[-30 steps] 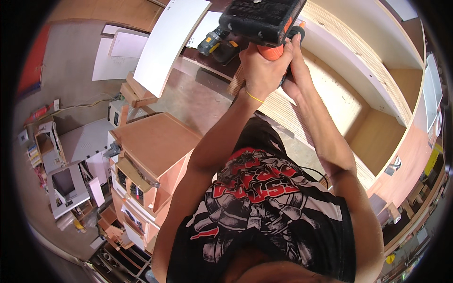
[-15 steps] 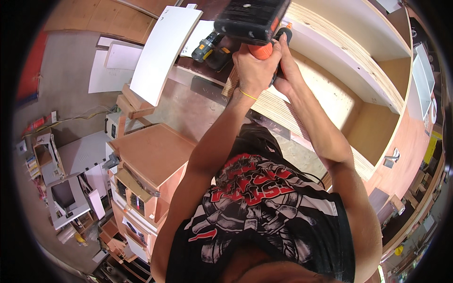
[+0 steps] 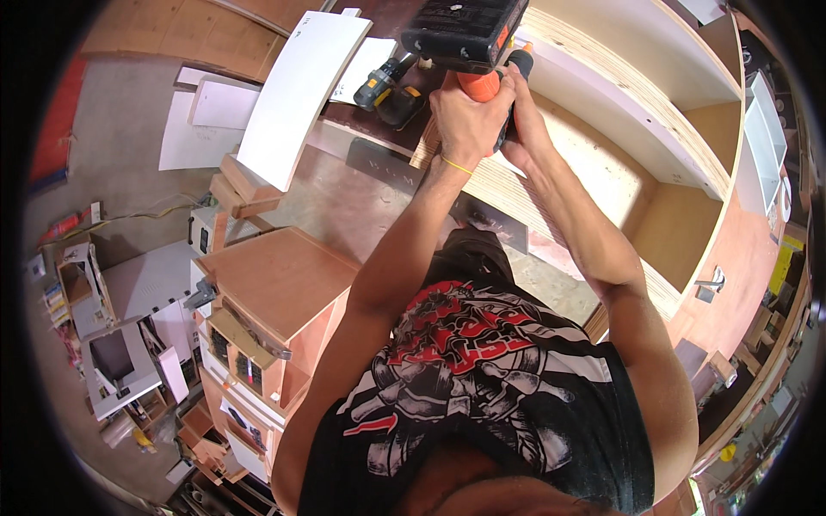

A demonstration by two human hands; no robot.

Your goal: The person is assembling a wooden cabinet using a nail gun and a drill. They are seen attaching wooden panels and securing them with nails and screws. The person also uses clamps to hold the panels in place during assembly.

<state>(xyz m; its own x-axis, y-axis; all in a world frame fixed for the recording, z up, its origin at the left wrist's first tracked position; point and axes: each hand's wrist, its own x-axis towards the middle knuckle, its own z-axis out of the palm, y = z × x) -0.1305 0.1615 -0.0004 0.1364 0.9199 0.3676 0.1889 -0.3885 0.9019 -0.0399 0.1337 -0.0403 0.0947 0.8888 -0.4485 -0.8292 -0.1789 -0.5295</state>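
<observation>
Both hands grip an orange and black cordless drill (image 3: 480,85) at the near left end of an open plywood cabinet frame (image 3: 632,73). My left hand (image 3: 469,120) is closed round its orange handle, just below the large black battery. My right hand (image 3: 528,120) presses against the drill's dark body from the right, with its fingers partly hidden. The drill's front end lies close to the frame's pale inner board; its tip cannot be made out clearly. Left of my hands, a second drill (image 3: 375,84), yellow and black, lies on the dark bench top (image 3: 344,120).
A long white board (image 3: 301,95) leans across the left side of the bench. Nearer me on the left stands a brown wooden cabinet (image 3: 280,275). A clamp (image 3: 710,284) rests on the pinkish board at right. Smaller white panels (image 3: 202,129) lie farther left.
The drill and both hands have shifted slightly right and down in the picture, and the battery has tilted a little. Both hands keep their hold.
</observation>
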